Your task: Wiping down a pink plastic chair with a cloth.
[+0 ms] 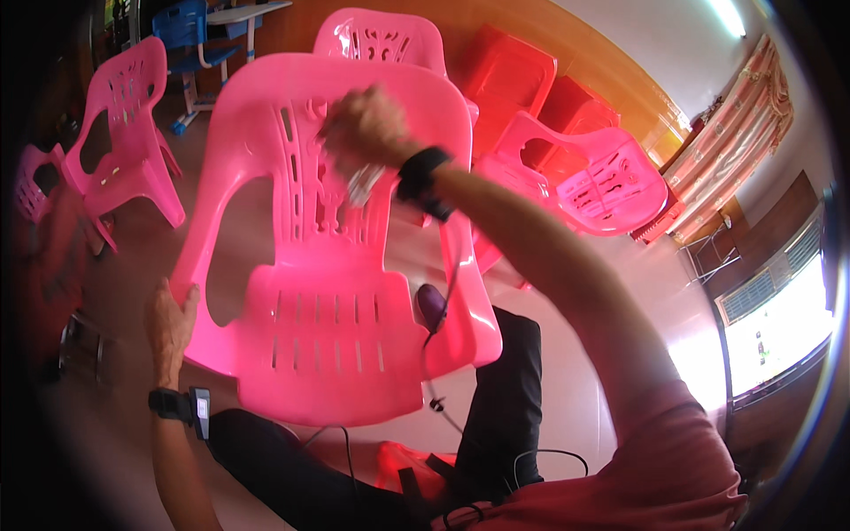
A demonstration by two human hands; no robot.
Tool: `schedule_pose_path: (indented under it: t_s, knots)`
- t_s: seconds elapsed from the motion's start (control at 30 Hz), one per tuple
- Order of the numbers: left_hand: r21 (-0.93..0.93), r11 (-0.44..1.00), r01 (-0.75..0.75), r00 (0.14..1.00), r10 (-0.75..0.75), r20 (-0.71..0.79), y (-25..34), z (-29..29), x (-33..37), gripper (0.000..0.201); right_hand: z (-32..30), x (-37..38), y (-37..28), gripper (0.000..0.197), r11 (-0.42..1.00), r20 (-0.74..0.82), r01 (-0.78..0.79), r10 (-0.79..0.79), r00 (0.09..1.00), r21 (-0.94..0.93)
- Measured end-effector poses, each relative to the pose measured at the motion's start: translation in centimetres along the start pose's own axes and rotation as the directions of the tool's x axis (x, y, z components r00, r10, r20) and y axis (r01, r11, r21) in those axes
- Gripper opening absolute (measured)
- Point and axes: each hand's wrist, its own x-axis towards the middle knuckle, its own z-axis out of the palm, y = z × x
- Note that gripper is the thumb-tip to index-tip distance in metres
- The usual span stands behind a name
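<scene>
A pink plastic armchair (332, 354) with a slotted seat and patterned cut-outs in its back stands directly in front of me. My left hand (170, 326) grips the outer edge of its left armrest, thumb on the near side. Up against the backrest, my right hand (367, 128) is closed and smeared by motion. A crumpled whitish cloth (363, 184) pokes out below that hand, against the cut-outs. Both wrists wear black straps; the left strap carries a small device (202, 412).
More pink chairs stand at the left (124, 97), behind (381, 35) and at the right (611, 181), one tipped over. Red stools (513, 75) line the wall. A blue chair (181, 26) stands by a desk at the back. Thin cables (350, 451) hang near my legs.
</scene>
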Motion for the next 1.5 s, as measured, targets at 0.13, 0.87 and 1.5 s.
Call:
schedule_pose_path:
  t_s: [0.13, 0.87, 1.5]
  knots:
    - [0.007, 1.000, 0.008, 1.000, -0.008, 0.011, 0.5, 0.8, 0.6, 0.067, -7.2, -5.7, 6.4, 0.029, 0.970, -0.017, -0.213, 0.212, 0.977, -0.118]
    - [0.053, 0.998, 0.016, 0.999, -0.018, 0.033, -0.1, 0.2, 1.0, 0.067, -23.2, -16.4, -12.7, 0.026, 0.743, 0.759, -0.383, -0.252, 0.601, 0.549]
    - [-0.047, 0.999, -0.009, 0.990, 0.002, -0.137, 0.6, -0.3, -0.1, 0.060, 2.9, -13.4, -16.5, 0.028, 0.982, 0.733, -0.111, 0.189, 0.653, -0.153]
